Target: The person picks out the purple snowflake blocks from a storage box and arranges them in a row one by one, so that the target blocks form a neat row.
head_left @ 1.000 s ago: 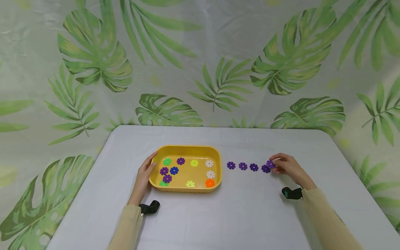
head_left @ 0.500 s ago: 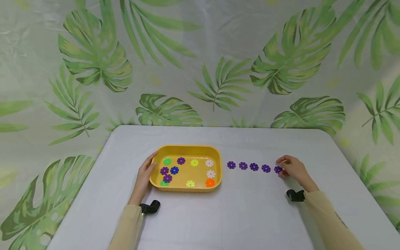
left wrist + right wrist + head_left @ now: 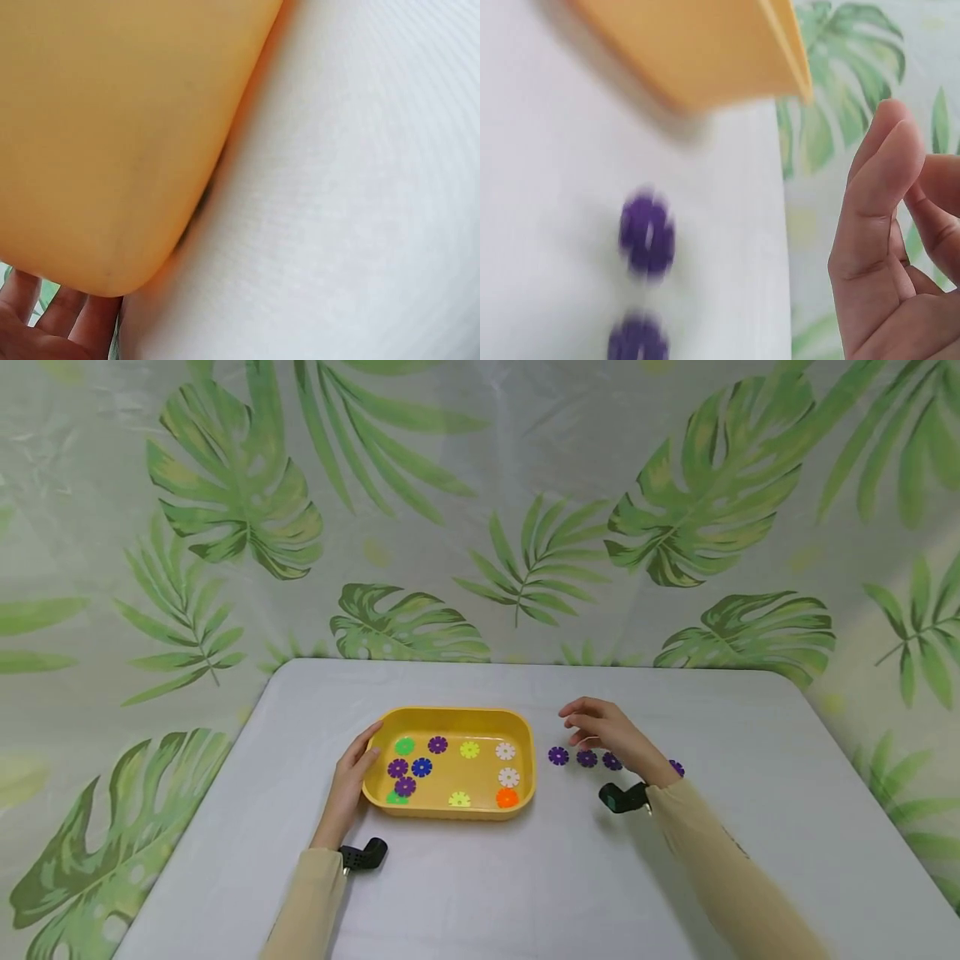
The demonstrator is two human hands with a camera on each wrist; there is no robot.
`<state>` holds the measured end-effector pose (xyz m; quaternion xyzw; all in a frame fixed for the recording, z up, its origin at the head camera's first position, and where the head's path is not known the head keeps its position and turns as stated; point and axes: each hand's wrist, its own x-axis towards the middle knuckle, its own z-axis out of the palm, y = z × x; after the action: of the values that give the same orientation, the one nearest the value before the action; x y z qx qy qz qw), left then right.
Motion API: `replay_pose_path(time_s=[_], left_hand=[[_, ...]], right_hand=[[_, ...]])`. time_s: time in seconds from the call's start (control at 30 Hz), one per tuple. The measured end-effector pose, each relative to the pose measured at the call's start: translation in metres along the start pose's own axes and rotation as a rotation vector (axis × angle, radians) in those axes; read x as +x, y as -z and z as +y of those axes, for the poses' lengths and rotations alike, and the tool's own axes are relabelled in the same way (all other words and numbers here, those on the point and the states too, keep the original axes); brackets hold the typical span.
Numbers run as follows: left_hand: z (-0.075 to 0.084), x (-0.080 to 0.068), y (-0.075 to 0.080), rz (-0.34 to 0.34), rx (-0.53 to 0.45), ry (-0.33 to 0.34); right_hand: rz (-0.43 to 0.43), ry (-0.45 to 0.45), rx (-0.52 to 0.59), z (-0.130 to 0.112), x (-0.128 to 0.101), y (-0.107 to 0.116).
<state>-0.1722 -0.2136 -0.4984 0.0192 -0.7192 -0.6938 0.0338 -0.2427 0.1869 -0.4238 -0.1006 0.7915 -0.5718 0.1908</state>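
My left hand (image 3: 348, 781) holds the left end of a yellow plastic tray (image 3: 448, 814), its thumb at the rim. In the left wrist view, its fingers (image 3: 66, 315) show past the corner of the tray wall (image 3: 120, 150). Inside lie several notched snowflake discs, among them a blue disc (image 3: 422, 767), an orange disc (image 3: 507, 797) and a purple disc (image 3: 437, 745). My right hand (image 3: 618, 737), loosely bent and holding nothing, hovers over a row of purple snowflake discs (image 3: 558, 756) right of the tray. The hand and wrist hide part of that row; its right-end disc (image 3: 677, 768) shows beyond.
A white-covered table (image 3: 480, 893) bears everything. Behind it hangs a leaf-patterned cloth (image 3: 420, 552). Each wrist carries a small black camera, such as the left one (image 3: 365, 854). White, yellow-green and green discs also lie in the tray.
My right hand set a purple disc down at the row's right end, let go of it, and moved left toward the tray. My left hand stayed on the tray.
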Motion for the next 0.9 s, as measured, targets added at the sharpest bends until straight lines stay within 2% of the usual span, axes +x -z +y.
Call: replay_pose_path(time_s=[0.27,0.53,0.7,0.9], left_hand=[[0.002,0.000,0.000,0.003,0.005,0.004],[0.002,0.000,0.001,0.009,0.010,0.007],[0.002,-0.001,0.001,0.001,-0.014,0.008],[0.000,0.001,0.000,0.010,0.012,0.014]], right_hand=[[-0.142,-0.018,0.072,-0.035,0.037,-0.069],[-0.243,-0.036,0.046,-0.041,0.069,-0.125],[-0.273,-0.073,0.000,-0.040,0.079,-0.147],[-0.287,-0.078,-0.042,-0.038,0.085,-0.160]])
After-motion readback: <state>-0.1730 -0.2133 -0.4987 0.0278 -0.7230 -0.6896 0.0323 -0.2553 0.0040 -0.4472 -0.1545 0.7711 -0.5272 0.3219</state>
